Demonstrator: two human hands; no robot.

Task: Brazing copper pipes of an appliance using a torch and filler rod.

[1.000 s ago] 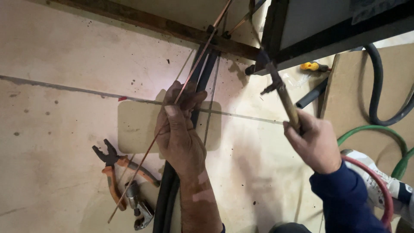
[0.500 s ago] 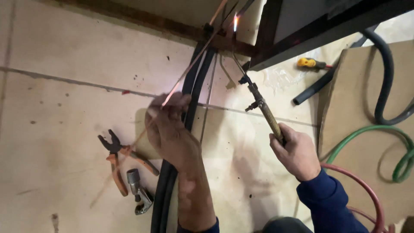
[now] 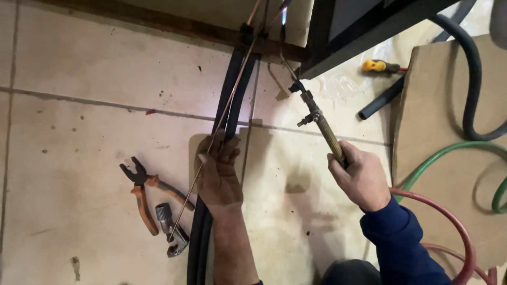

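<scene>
Looking down from the head camera, I see a tiled floor (image 3: 79,79) of pale beige squares with dark specks. Farthest left on it lies a pair of pliers (image 3: 141,191) with orange handles, jaws pointing up and away from me, and just beside it to the right a small metal tool (image 3: 170,229) with a knurled silver cap. Next comes my left hand (image 3: 218,177), palm down, fingers closed around a thin copper-coloured rod (image 3: 222,119) that runs diagonally from near the metal tool, through the hand, up toward the top of the view. Under the hand a bundle of black insulated tubes (image 3: 236,89) runs along the floor, from the bottom edge up to a dark wooden strip (image 3: 174,26) at the foot of the wall. At the top, near the rod's far end, a small blue flame (image 3: 284,16) burns. To the right of centre, my right hand (image 3: 362,177), in a dark blue sleeve (image 3: 404,243), is clamped around the brass handle of a torch (image 3: 319,124); the torch slants up and to the left, its thin bent nozzle reaching toward the flame. Above the torch stands the corner of a dark cabinet (image 3: 359,26). Further right, a yellow-handled screwdriver (image 3: 381,66) and a short black foam tube (image 3: 385,97) lie on the floor. At the far right lies a sheet of cardboard (image 3: 438,158), with a thick black hose (image 3: 470,89), a green hose (image 3: 449,153) and a red hose (image 3: 449,216) curving over it.
</scene>
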